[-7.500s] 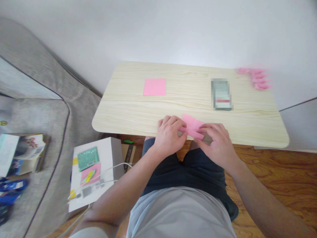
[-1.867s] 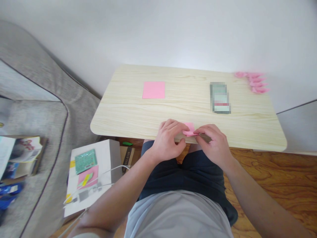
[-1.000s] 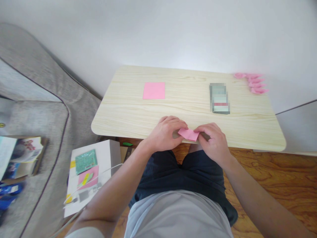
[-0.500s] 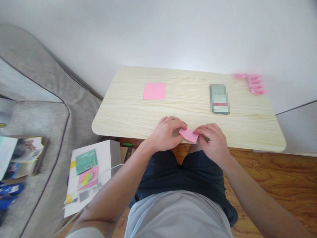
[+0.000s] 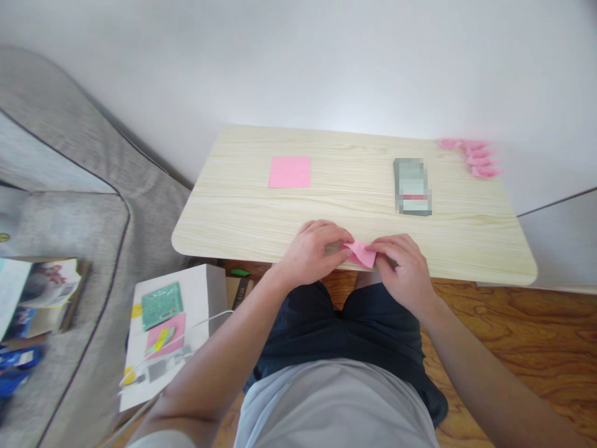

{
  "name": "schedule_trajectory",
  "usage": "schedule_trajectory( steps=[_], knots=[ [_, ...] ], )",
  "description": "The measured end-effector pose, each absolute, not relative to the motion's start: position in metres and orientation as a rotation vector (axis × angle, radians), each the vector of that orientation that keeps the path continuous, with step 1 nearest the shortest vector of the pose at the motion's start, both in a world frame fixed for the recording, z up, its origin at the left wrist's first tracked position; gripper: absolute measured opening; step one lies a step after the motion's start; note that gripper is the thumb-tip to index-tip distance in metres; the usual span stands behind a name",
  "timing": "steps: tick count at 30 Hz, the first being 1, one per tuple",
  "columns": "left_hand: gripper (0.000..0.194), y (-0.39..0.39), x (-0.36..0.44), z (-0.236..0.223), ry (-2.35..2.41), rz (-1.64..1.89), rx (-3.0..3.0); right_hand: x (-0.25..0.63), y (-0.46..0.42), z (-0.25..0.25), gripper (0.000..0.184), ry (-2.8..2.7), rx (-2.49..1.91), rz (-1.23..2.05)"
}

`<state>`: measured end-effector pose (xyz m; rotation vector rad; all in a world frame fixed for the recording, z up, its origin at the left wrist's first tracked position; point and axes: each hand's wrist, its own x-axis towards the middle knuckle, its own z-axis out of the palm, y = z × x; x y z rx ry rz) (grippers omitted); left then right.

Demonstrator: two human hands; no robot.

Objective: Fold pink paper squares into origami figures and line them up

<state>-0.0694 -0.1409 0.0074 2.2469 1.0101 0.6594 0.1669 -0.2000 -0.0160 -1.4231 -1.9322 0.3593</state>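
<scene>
Between my hands, at the front edge of the wood-grain table (image 5: 242,214), is a small folded pink paper (image 5: 364,254). My left hand (image 5: 318,250) pinches its left side between thumb and fingers. On its right, my right hand (image 5: 403,264) grips the upper corner, with the fingertips on top. The paper bends upward in the middle, and its left end is partly hidden by my left fingers. A flat pink paper square (image 5: 290,172) lies farther back on the left of the table.
Several folded pink paper pieces (image 5: 482,159) sit at the back right corner. A blurred-out phone-like object (image 5: 413,186) lies right of centre. Below left, a white box (image 5: 196,286) carries a green packet (image 5: 161,305) and a white cable. A grey sofa (image 5: 149,199) stands left.
The pink paper has gone from lying nearly flat between my fingers to being bent up in the middle. My hands have barely moved.
</scene>
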Motion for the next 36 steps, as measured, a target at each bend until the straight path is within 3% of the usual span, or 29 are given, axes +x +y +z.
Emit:
schedule_trajectory(
  steps=[10,16,20,25,30,36],
  knots=[
    [0.023,-0.141,-0.055,0.002,1.169,0.684,2.323,0.172,-0.206,-0.005,0.043,-2.023,-1.41,0.443],
    [0.021,-0.135,-0.046,-0.002,1.253,0.688,2.385,0.17,-0.2,-0.007,0.026,-1.831,-1.545,0.536],
    [0.016,-0.133,-0.04,-0.002,1.353,0.692,2.412,0.164,-0.194,-0.005,0.031,-1.74,-1.613,0.539],
    [0.044,-0.144,-0.036,0.006,1.479,0.764,2.417,0.156,-0.186,-0.002,0.03,-1.625,-1.656,0.519],
    [0.015,-0.16,-0.039,0.008,1.414,0.647,2.462,0.15,-0.183,-0.002,0.023,-1.541,-1.733,0.513],
    [0.025,-0.163,-0.039,0.007,1.476,0.64,2.397,0.148,-0.183,-0.001,0.025,-1.477,-1.773,0.558]
  ],
)
